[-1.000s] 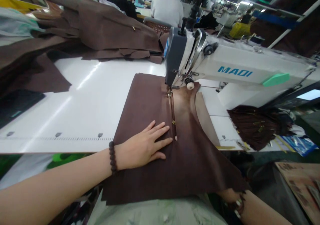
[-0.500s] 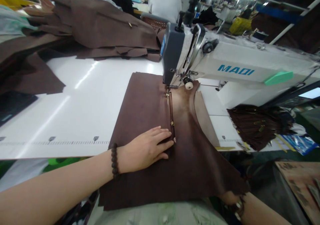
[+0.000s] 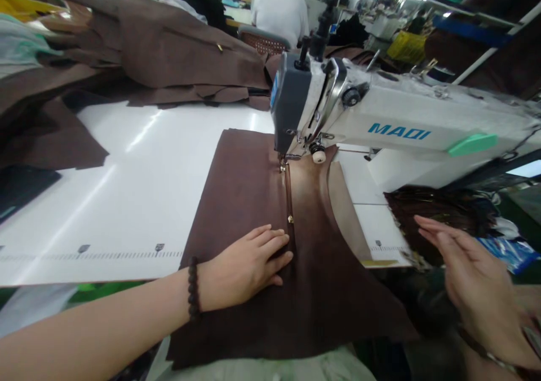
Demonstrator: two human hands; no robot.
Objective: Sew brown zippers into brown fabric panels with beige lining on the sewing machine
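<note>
My left hand (image 3: 247, 262) lies flat, fingers stretched, on a brown fabric panel (image 3: 240, 200) spread over the white table (image 3: 127, 195). Its fingertips touch the lower end of a brown zipper (image 3: 289, 200) that runs up to the presser foot (image 3: 282, 164) of a white MAQI sewing machine (image 3: 380, 124). My right hand (image 3: 469, 282) hovers open in the air at the right, fingers extended toward the panel's right edge, holding nothing. A dark bead bracelet sits on my left wrist.
A bundle of dark zippers (image 3: 439, 212) lies right of the machine bed. Piles of brown fabric (image 3: 177, 48) cover the table's back and left (image 3: 51, 144). Another person in a white top (image 3: 281, 12) sits beyond the machine. A ruler strip marks the table's front edge.
My right hand has risen from below the fabric's lower right corner into the air at the right. My left hand has slid slightly toward me along the zipper.
</note>
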